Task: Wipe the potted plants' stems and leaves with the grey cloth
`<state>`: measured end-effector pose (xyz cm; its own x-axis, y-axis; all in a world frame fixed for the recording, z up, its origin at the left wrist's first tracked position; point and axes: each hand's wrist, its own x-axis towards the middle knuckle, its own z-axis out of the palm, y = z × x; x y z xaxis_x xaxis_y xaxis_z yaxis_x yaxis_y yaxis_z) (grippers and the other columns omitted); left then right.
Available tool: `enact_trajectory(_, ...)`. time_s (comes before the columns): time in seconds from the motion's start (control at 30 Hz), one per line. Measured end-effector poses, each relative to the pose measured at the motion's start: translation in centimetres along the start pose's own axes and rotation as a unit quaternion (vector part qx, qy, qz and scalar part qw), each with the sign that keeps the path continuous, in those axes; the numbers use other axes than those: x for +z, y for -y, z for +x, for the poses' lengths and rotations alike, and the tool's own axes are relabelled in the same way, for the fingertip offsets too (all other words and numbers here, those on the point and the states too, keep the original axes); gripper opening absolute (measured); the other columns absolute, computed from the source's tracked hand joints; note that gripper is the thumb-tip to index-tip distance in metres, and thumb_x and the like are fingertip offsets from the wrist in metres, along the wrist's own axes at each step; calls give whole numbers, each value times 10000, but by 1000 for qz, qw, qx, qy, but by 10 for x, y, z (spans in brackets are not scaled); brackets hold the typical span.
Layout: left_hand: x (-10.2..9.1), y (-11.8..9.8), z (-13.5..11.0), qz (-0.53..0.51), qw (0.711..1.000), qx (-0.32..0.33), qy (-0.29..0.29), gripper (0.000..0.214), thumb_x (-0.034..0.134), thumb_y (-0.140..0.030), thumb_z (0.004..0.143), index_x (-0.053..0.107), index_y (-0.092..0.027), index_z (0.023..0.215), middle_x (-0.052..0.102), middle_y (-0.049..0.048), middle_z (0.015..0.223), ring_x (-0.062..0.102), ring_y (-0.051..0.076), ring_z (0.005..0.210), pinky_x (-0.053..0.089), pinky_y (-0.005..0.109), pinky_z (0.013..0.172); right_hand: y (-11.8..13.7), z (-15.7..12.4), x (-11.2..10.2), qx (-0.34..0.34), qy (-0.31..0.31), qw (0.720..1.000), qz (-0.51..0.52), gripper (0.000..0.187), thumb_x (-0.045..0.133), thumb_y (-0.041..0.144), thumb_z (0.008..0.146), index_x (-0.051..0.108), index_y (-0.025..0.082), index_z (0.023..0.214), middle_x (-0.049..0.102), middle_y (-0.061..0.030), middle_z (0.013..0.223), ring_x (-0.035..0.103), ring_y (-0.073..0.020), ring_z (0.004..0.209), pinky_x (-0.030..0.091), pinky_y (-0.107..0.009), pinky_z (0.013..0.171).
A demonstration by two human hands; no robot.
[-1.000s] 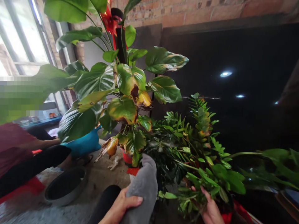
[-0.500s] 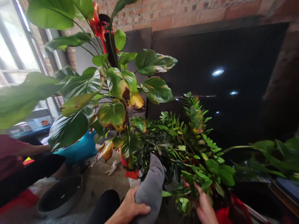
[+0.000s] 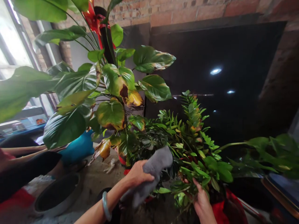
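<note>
My left hand [image 3: 139, 175] is closed around a grey cloth [image 3: 161, 159], whose upper end reaches towards the dark leaves in the middle and whose lower end hangs below my wrist. To the right, my right hand [image 3: 201, 200] is in among the low green leaves of a bushy potted plant [image 3: 187, 140]. Its fingers close on leafy stems [image 3: 184, 187] there, partly hidden by the foliage. On the left stands a tall plant with big leaves [image 3: 111, 113], some yellow and brown at the edges.
A red bow [image 3: 92, 18] is tied to the tall plant's dark pole. At the left are another person's arm [image 3: 28, 151], a blue object [image 3: 78, 149] and a grey basin [image 3: 57, 194] on the floor. Red wrapping [image 3: 230, 208] is at lower right. Behind stands a dark glossy panel [image 3: 233, 62].
My left hand has risen slightly with the grey cloth, whose top has swung right. My right hand stays at the stems. The view has shifted a little, and the other person's arm shows more.
</note>
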<state>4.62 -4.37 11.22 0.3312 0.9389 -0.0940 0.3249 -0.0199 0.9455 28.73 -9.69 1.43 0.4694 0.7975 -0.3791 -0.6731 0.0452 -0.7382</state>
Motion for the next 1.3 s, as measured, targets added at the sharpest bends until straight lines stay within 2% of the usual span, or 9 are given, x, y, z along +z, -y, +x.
enact_trajectory(0.17,-9,-34,-10,-41,992,90,80,393,781,-242,435,674,-182,809,651,-45,746,570,186,762,439,218,621,2,0,-2,-1,-19,1000,-3,437,839,429,260,643,219,590,682,-6,521,625,-233,512,511,-375,534)
enact_trajectory(0.3,-19,-63,10,-141,979,147,-20,504,766,-317,491,631,-189,960,665,-9,828,604,198,791,473,244,666,2,3,0,4,-23,1000,-8,408,833,403,315,643,226,630,693,8,558,638,-231,552,521,-387,579)
enact_trajectory(0.43,-5,-32,19,-74,985,113,-105,348,722,-243,512,652,-159,842,652,0,720,575,209,707,459,263,628,-1,2,0,1,-12,1000,-9,413,839,384,328,645,219,655,694,21,567,645,-225,568,525,-374,587)
enact_trajectory(0.57,7,5,-14,80,996,43,26,185,716,-90,462,678,-186,616,592,-48,576,505,164,607,360,227,521,-2,2,-4,-3,-5,1000,-11,406,836,400,347,655,208,656,698,-3,580,666,-264,655,523,-383,616)
enact_trajectory(0.67,-4,-4,-35,62,991,64,102,218,748,-97,461,701,-188,653,606,-56,617,517,156,637,370,214,548,-1,5,-7,-8,-11,1000,-13,405,827,417,347,640,217,646,709,-14,616,669,-278,708,517,-389,631)
enact_trajectory(0.83,-41,-41,-20,-204,967,96,-120,403,793,-201,423,678,-174,808,664,-13,680,590,186,630,485,266,590,2,5,-3,8,-20,1000,-21,425,836,402,314,627,224,638,676,20,533,635,-234,563,517,-382,560)
enact_trajectory(0.97,-43,-20,-12,-282,920,6,-271,417,798,-266,447,642,-150,816,695,37,694,622,195,599,520,303,581,3,1,0,17,-20,999,-19,460,847,376,286,633,215,660,691,20,557,635,-224,560,518,-360,523)
enact_trajectory(1.17,-3,49,-74,-296,938,-182,-13,346,792,-303,470,680,-136,750,721,54,653,648,211,596,514,286,578,2,1,-7,21,-30,999,-22,441,838,366,338,637,198,692,711,-19,599,667,-256,620,517,-356,542)
enact_trajectory(1.3,-24,26,-81,-316,929,-160,-107,369,809,-304,433,662,-159,738,698,36,592,626,204,523,501,274,488,2,1,-7,14,-26,999,-17,432,830,371,350,629,207,696,700,4,579,656,-236,588,503,-336,512)
